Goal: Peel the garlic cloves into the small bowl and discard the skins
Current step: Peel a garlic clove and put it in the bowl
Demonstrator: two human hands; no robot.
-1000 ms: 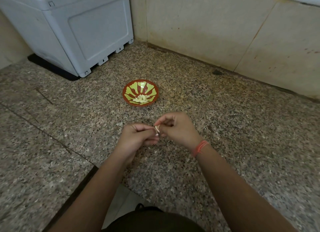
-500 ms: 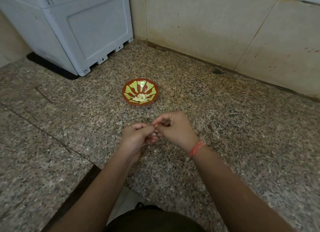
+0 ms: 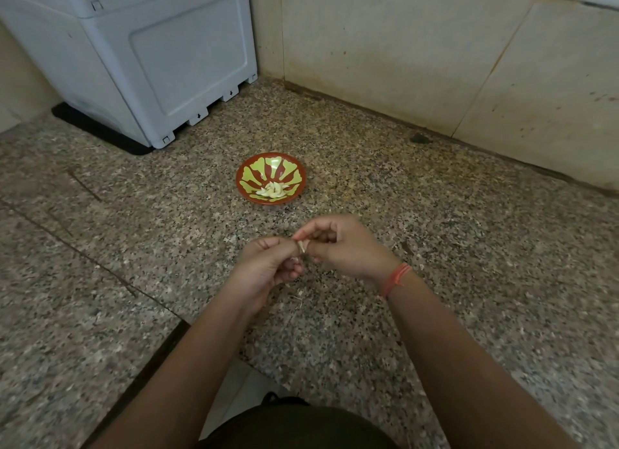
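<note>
A small red bowl [image 3: 246, 189] with a green leaf pattern stands on the granite counter, with several peeled garlic cloves [image 3: 272, 190] lying in its bottom. A short way in front of the bowl, my left hand [image 3: 268, 267] and my right hand [image 3: 345, 247] meet above the counter. Between their fingertips they pinch one garlic clove [image 3: 302, 246], of which only a pale sliver shows. An orange thread band circles my right wrist.
A grey plastic appliance [image 3: 150, 56] on a black mat fills the back left corner. Beige wall tiles [image 3: 402, 46] close the back. Bits of garlic skin [image 3: 299, 294] lie on the counter below my hands. The counter edge drops off near my body.
Both hands stay joined on the clove with only small finger shifts. The view has drifted slightly; the bowl has not moved.
</note>
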